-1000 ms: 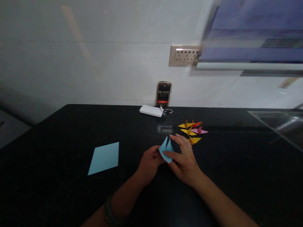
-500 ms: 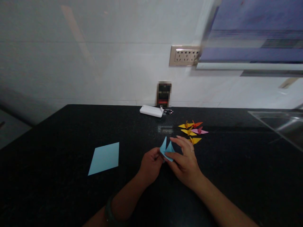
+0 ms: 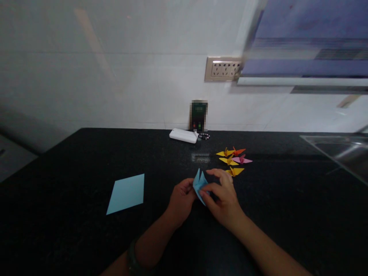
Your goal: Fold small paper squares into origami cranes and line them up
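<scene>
A folded piece of light blue origami paper (image 3: 199, 183) is held between both hands above the dark countertop, its two pointed flaps standing up. My left hand (image 3: 182, 199) is closed on its left edge, the fingertips partly hidden behind the paper. From the right, my right hand (image 3: 223, 194) pinches the lower right of the paper between thumb and fingers, while its index finger is raised and bent over the right side. Just beyond the right hand lies a yellow paper crane (image 3: 236, 171).
A flat light blue paper sheet (image 3: 128, 193) lies to the left. Several folded cranes in yellow, orange and pink (image 3: 242, 160) sit at the back right. Against the wall are a white power bank (image 3: 183, 135) and a pixelated upright device (image 3: 198, 115). A sink (image 3: 342, 149) is at the far right.
The blue folded paper has turned and tilted in my hands, its two points now closer together. My right thumb and fingers have shifted their grip lower on it.
</scene>
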Demonstrator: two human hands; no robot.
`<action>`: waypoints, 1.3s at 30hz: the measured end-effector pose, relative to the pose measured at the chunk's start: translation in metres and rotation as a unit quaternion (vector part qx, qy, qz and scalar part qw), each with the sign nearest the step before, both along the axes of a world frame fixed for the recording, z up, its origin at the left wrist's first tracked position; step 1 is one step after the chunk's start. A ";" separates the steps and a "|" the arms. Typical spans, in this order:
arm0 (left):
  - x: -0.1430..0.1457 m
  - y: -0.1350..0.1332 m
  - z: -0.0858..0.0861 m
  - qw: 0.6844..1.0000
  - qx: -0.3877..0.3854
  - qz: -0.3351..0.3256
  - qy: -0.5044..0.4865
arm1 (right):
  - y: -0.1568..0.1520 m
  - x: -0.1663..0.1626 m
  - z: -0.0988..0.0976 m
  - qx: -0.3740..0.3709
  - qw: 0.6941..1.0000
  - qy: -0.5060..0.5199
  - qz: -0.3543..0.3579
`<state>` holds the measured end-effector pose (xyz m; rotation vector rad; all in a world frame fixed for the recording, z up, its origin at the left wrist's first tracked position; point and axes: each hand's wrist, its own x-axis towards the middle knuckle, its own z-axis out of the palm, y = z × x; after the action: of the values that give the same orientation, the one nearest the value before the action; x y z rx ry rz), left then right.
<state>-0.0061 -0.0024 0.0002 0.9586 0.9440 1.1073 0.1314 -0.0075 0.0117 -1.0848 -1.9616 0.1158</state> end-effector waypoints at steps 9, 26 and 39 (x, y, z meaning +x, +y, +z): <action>-0.001 -0.003 -0.001 0.996 -0.046 -0.032 -0.072 | 0.002 -0.002 -0.010 -0.181 0.977 0.110 -0.028; -0.001 0.005 -0.003 0.982 -0.145 0.053 -0.107 | 0.147 -0.007 0.009 -0.227 0.942 0.085 -0.230; -0.002 0.005 -0.005 0.984 -0.162 0.038 -0.070 | 0.261 0.003 -0.023 -0.267 0.907 0.020 -0.326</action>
<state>-0.0077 0.0024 -0.0045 0.5774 1.0146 1.0315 0.1342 0.2535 -0.0108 -2.0261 -1.4579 0.3164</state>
